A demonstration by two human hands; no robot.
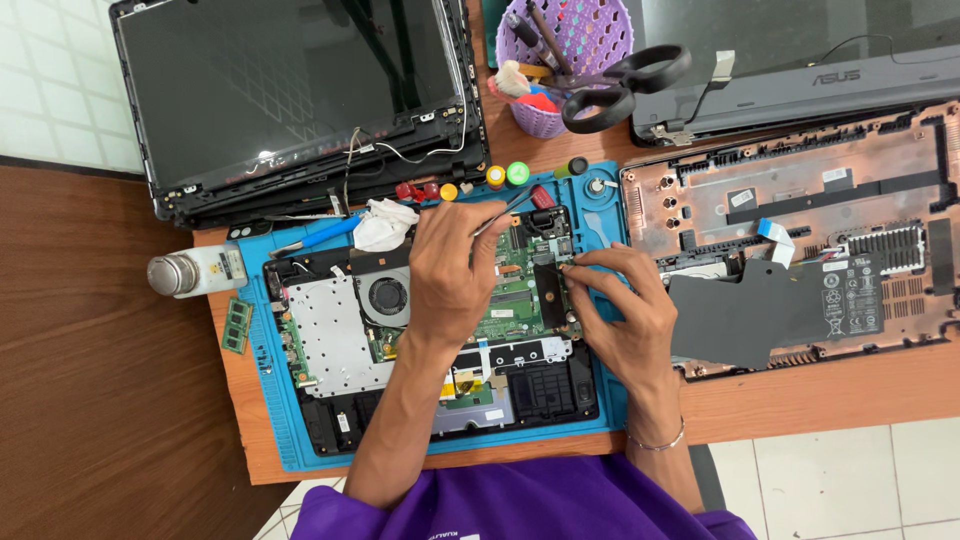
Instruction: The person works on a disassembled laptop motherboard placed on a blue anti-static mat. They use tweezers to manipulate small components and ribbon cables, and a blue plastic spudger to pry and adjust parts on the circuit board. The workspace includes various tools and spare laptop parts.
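The opened laptop base (440,350) lies on a blue work mat (280,420) that covers the middle of a wooden table (830,395); white floor tiles (850,480) show beyond the table's near edge. The base is stripped of its cover: a green circuit board (515,310), a round black fan (387,296) and a silver shield plate (330,335) lie bare.

Over the board, the left hand (450,270) is closed around thin metal tweezers (505,210) that slant up toward the mat's far edge. The right hand (620,315) rests at the board's right side, its fingertips (572,268) curled and pressing on a small black part there; whether it grips anything I cannot tell.

Left of the laptop base stand a white bottle (195,272) and a loose memory stick (236,326). Behind it lies a detached screen (290,90), with a purple basket (565,60) holding scissors (625,85). To its right sits a copper-coloured bottom cover (800,220).
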